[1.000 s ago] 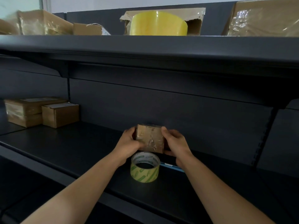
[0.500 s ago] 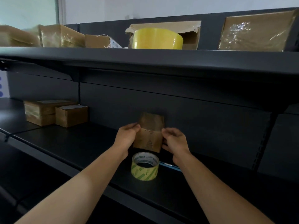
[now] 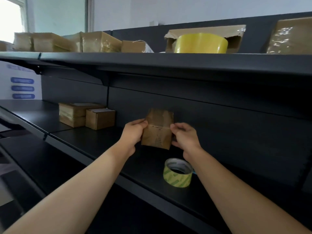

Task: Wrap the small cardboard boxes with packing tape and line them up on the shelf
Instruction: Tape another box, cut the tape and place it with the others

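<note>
A small tape-wrapped cardboard box (image 3: 157,130) is held up above the dark middle shelf (image 3: 94,142). My left hand (image 3: 133,132) grips its left side and my right hand (image 3: 184,137) pinches its right edge. A roll of packing tape (image 3: 177,173) with a green-patterned side stands on the shelf below my right wrist. Further left on the same shelf sit two other small boxes, a flat wrapped one (image 3: 74,114) and a plain one (image 3: 100,118) touching it.
The upper shelf (image 3: 168,61) carries several wrapped boxes (image 3: 99,42), a big yellow tape roll (image 3: 200,43) in front of a torn open carton (image 3: 236,33), and a wrapped box (image 3: 290,36) at far right. A blue object's edge (image 3: 194,171) shows behind the roll.
The box has been lifted and tipped so a different face shows, and my hands carried it leftward away from the tape roll. The view swung left and upward.
</note>
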